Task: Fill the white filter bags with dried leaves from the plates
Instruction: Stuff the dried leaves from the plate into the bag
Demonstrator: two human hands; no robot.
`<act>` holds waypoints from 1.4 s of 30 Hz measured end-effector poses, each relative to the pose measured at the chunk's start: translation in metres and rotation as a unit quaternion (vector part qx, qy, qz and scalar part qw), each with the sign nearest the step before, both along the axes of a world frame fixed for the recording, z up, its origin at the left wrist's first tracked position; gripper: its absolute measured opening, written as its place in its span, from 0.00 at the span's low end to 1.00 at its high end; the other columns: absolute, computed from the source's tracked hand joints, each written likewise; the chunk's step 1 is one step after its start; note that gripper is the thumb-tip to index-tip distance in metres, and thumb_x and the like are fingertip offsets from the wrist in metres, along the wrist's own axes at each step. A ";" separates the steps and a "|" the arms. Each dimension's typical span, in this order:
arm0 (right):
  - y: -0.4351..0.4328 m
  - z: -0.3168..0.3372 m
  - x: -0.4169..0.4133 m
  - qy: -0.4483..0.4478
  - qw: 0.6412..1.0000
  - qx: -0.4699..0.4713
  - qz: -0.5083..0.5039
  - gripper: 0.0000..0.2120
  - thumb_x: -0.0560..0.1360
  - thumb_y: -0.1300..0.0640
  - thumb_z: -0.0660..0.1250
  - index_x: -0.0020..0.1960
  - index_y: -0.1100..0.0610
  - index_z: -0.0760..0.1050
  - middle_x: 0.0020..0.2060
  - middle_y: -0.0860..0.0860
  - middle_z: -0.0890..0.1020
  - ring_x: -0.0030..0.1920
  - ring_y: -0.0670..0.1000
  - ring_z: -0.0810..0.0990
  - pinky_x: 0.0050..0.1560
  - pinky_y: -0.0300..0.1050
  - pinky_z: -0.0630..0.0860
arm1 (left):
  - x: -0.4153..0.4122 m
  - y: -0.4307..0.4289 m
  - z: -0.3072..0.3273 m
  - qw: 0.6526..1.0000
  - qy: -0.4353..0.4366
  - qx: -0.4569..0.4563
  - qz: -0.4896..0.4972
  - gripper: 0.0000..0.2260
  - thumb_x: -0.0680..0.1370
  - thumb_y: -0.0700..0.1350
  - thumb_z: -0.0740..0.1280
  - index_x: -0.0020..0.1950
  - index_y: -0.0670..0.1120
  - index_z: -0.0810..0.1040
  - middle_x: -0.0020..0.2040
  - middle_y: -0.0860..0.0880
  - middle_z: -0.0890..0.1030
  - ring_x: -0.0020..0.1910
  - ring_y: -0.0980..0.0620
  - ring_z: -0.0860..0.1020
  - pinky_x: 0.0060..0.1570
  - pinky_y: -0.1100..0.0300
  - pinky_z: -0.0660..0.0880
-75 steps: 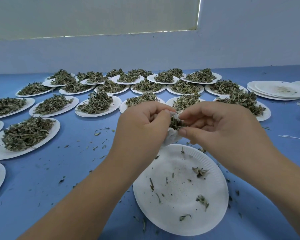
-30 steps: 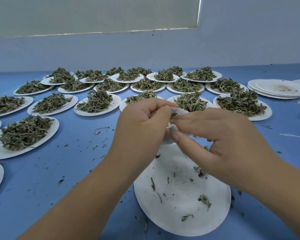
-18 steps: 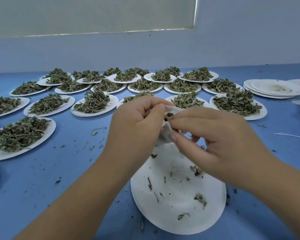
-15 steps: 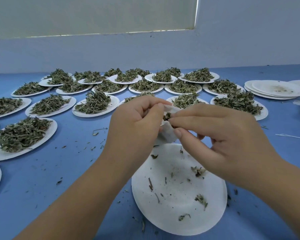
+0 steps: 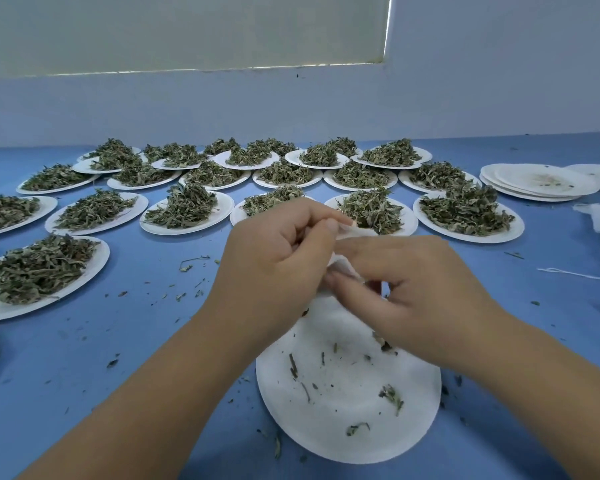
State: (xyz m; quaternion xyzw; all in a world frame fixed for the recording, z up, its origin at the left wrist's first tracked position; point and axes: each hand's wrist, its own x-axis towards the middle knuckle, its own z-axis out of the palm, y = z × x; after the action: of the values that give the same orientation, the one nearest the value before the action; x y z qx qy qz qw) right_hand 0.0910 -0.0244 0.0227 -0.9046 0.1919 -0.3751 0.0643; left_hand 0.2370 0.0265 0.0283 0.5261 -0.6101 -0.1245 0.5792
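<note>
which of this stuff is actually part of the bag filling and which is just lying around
In the job: white filter bag, pinched by left hand and right hand; near-empty plate below them; heaped plates of dried leaves.
Lying about: stack of emptied plates; loose white thread; leaf crumbs on the blue table.

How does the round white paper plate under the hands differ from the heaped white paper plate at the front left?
The near round white paper plate holds only a few leaf scraps; the left white paper plate carries a full heap of dried green leaves. The right hand covers part of the near plate; nothing covers the left one. Both are white and lie flat on the blue table.
</note>
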 end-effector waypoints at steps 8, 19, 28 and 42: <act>-0.013 0.007 -0.024 -0.185 0.967 0.169 0.047 0.02 0.73 0.58 0.71 0.45 0.55 0.82 0.34 0.46 0.81 0.32 0.50 0.76 0.33 0.38 0.72 | 0.021 -0.006 0.005 0.998 0.028 -0.016 0.051 0.10 0.77 0.45 0.63 0.42 0.56 0.81 0.27 0.60 0.75 0.28 0.62 0.70 0.29 0.69 0.66; -0.016 -0.013 -0.048 0.321 0.933 0.164 -0.007 0.42 0.50 0.13 0.54 0.61 0.30 0.64 0.53 0.31 0.68 0.52 0.31 0.69 0.46 0.39 0.72 | 0.026 -0.006 0.004 0.993 -0.024 -0.059 0.100 0.11 0.78 0.42 0.62 0.45 0.55 0.81 0.29 0.64 0.76 0.29 0.66 0.73 0.30 0.76 0.65; -0.007 -0.009 -0.043 0.335 0.933 0.132 0.017 0.13 0.71 0.40 0.65 0.55 0.36 0.71 0.49 0.35 0.69 0.50 0.30 0.67 0.43 0.27 0.67 | 0.024 -0.011 0.002 0.995 0.017 -0.051 0.089 0.10 0.76 0.44 0.62 0.43 0.55 0.81 0.26 0.62 0.75 0.26 0.63 0.71 0.29 0.72 0.65; -0.021 -0.006 -0.038 0.144 0.969 0.198 -0.031 0.11 0.75 0.56 0.68 0.50 0.40 0.81 0.39 0.34 0.80 0.42 0.34 0.76 0.40 0.28 0.70 | 0.025 -0.011 0.001 0.995 0.030 -0.053 0.078 0.10 0.76 0.45 0.62 0.42 0.56 0.80 0.27 0.62 0.75 0.28 0.64 0.72 0.31 0.72 0.67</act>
State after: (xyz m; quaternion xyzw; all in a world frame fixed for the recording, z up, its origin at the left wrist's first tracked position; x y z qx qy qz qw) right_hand 0.0532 -0.0454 0.0169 -0.9121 0.2972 -0.1972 0.2023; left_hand 0.2617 0.0151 0.0295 0.5365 -0.5551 -0.0620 0.6326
